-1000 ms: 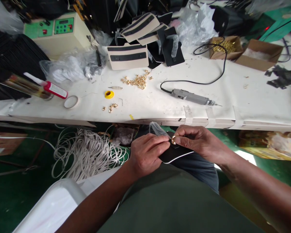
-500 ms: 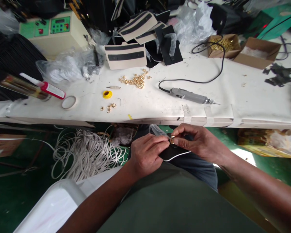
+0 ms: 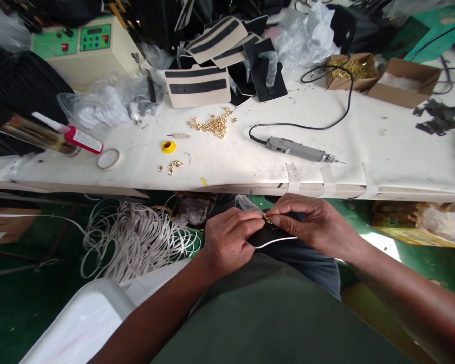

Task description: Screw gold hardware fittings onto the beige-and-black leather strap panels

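While pinching a gold fitting with the right hand, gripping a black panel just beside it with the left hand, above dark trousers, near the white table.

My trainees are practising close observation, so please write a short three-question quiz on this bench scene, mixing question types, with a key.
1. True or false: the grey tool is in the right hand.

2. Multiple choice: what does the left hand hold?
a) the red tube
b) a black piece with a white edge
c) the yellow spool

3. Fill in the blank: at the right hand's fingertips is a small, shiny fitting, coloured ____.

Key:
1. False; the tool lies on the bench.
2. b
3. Gold
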`<state>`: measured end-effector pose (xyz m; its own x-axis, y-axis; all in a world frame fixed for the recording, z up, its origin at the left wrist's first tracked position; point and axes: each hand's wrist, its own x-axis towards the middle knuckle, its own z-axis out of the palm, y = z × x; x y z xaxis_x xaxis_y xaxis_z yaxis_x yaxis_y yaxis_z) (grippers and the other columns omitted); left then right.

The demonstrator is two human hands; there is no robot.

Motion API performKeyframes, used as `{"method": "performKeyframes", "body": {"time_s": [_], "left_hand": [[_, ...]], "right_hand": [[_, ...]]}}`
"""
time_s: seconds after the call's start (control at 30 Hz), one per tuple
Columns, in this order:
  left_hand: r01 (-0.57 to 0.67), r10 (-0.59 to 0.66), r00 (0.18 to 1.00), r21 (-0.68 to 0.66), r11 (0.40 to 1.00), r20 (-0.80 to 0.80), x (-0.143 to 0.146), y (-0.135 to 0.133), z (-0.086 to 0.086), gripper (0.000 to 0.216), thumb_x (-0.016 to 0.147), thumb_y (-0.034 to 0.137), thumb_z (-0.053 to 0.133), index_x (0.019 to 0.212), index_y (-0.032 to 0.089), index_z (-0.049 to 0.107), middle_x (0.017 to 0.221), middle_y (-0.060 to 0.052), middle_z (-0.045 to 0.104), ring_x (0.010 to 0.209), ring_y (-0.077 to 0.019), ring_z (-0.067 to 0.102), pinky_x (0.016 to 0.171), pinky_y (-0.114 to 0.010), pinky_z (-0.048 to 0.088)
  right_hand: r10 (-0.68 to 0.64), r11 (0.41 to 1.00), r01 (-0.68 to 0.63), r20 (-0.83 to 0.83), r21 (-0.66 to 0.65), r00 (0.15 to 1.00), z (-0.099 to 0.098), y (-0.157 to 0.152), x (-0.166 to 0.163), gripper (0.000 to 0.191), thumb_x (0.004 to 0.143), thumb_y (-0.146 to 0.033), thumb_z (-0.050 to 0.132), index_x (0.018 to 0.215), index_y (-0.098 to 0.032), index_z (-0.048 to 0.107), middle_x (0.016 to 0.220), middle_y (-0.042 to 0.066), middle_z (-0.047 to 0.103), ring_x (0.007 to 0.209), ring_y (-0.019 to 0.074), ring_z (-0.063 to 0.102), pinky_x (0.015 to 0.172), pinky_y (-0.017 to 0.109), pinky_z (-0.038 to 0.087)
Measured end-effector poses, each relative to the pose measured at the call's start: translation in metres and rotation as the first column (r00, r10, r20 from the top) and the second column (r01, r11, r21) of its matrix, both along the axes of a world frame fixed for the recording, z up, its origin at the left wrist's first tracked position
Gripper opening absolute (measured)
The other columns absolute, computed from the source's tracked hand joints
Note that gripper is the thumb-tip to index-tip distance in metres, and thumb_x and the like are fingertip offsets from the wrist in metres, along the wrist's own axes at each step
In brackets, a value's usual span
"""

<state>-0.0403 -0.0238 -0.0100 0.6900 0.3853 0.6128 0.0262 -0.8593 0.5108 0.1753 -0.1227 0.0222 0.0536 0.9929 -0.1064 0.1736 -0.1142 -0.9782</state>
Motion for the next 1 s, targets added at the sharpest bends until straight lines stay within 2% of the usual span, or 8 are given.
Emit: {"method": "performKeyframes", "body": {"time_s": [0.1, 0.2, 0.27, 0.4, 0.57, 0.87, 1.0], "left_hand": [[-0.006, 0.006, 1.000, -0.014, 1.000, 0.001, 0.001, 0.000, 0.004, 0.043, 0.079, 0.000, 0.077, 0.116, 0.021, 0.069, 0.112, -0.008, 0.082, 0.093, -0.0196, 0.076, 0.084, -0.035, 0.063], [-0.012, 0.012, 1.000, -0.019, 1.000, 0.005, 0.003, 0.001, 0.008, 0.039, 0.081, 0.003, 0.078, 0.115, 0.021, 0.069, 0.110, -0.008, 0.082, 0.093, -0.0196, 0.077, 0.084, -0.034, 0.063], [-0.012, 0.012, 1.000, -0.017, 1.000, 0.008, 0.003, 0.001, 0.010, 0.037, 0.083, 0.004, 0.078, 0.115, 0.021, 0.069, 0.108, -0.008, 0.082, 0.093, -0.0189, 0.078, 0.084, -0.033, 0.063], [-0.006, 0.006, 1.000, -0.022, 1.000, 0.012, 0.003, -0.001, 0.012, 0.038, 0.082, 0.003, 0.079, 0.115, 0.020, 0.070, 0.112, -0.009, 0.082, 0.097, -0.0187, 0.078, 0.087, -0.033, 0.064], [0.020, -0.019, 0.999, -0.044, 0.999, 0.029, 0.004, -0.002, 0.013, 0.037, 0.082, 0.001, 0.080, 0.114, 0.017, 0.070, 0.120, -0.012, 0.080, 0.105, -0.0189, 0.078, 0.094, -0.032, 0.064], [0.145, -0.147, 0.989, -0.109, 0.983, -0.004, 0.004, -0.002, 0.018, 0.048, 0.081, -0.007, 0.072, 0.121, 0.019, 0.068, 0.115, -0.008, 0.082, 0.103, -0.0190, 0.077, 0.090, -0.034, 0.063], [0.079, -0.080, 0.997, -0.165, 0.983, -0.003, 0.006, -0.008, 0.017, 0.043, 0.084, -0.004, 0.072, 0.118, 0.023, 0.070, 0.105, -0.004, 0.083, 0.091, -0.0169, 0.077, 0.085, -0.031, 0.062]], "right_hand": [[0.076, 0.995, -0.078, 0.028, 0.060, 0.997, 0.004, -0.003, 0.007, 0.019, 0.102, -0.035, 0.070, 0.114, -0.025, 0.081, 0.108, 0.004, 0.075, 0.098, 0.0177, 0.070, 0.086, 0.028, 0.053], [0.162, 0.976, -0.167, 0.050, 0.136, 0.986, 0.004, -0.005, 0.012, 0.040, 0.090, -0.040, 0.085, 0.125, -0.024, 0.076, 0.118, 0.007, 0.074, 0.107, 0.0215, 0.070, 0.092, 0.031, 0.054], [0.166, 0.967, -0.180, 0.090, 0.181, 0.982, 0.001, -0.007, 0.012, 0.049, 0.083, -0.040, 0.092, 0.125, -0.022, 0.075, 0.116, 0.008, 0.074, 0.104, 0.0217, 0.071, 0.089, 0.030, 0.055], [0.061, 0.942, -0.123, 0.200, 0.312, 0.978, -0.008, -0.008, 0.007, 0.024, 0.095, -0.022, 0.078, 0.118, -0.021, 0.074, 0.109, 0.008, 0.075, 0.097, 0.0188, 0.072, 0.083, 0.029, 0.056], [0.004, 0.887, -0.149, 0.315, 0.438, 0.949, -0.011, -0.008, 0.003, 0.025, 0.097, -0.017, 0.072, 0.122, -0.021, 0.070, 0.108, 0.009, 0.076, 0.098, 0.0201, 0.072, 0.083, 0.031, 0.056], [0.041, 0.868, -0.216, 0.369, 0.446, 0.928, -0.009, -0.015, 0.006, 0.031, 0.101, -0.017, 0.066, 0.132, -0.021, 0.066, 0.112, 0.010, 0.072, 0.103, 0.0212, 0.066, 0.090, 0.034, 0.052], [0.036, 0.878, -0.197, 0.351, 0.436, 0.936, -0.012, -0.019, 0.004, 0.027, 0.104, -0.019, 0.062, 0.130, -0.021, 0.067, 0.110, 0.009, 0.071, 0.103, 0.0213, 0.065, 0.090, 0.035, 0.050]]}}
